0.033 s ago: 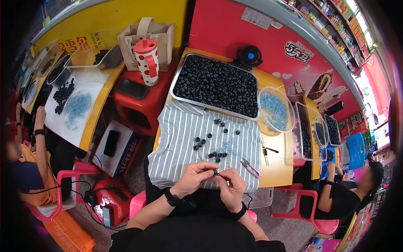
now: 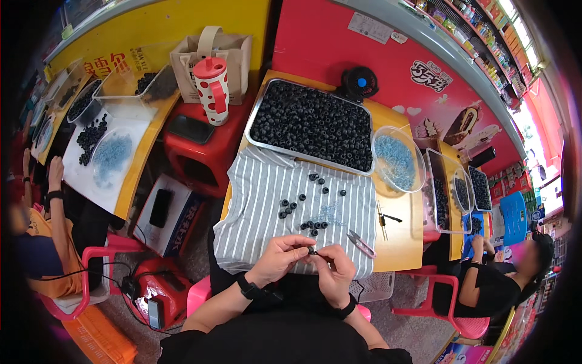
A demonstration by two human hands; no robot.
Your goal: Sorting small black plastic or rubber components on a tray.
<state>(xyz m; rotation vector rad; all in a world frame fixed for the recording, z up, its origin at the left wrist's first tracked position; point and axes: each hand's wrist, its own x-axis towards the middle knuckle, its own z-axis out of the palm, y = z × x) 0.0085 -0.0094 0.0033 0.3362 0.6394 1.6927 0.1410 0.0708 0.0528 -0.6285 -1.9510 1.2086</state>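
Striped cloth (image 2: 251, 209), hands (image 2: 280, 256) unmoved, black piece (image 2: 311, 250) still pinched

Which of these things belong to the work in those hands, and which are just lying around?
Seem part of the job:
small black piece, pinched by left hand and right hand
loose black rings
striped cloth
metal tray of black rings
snips

Seem just lying about:
spotted cup
beige bag
phone on red stool
black fan
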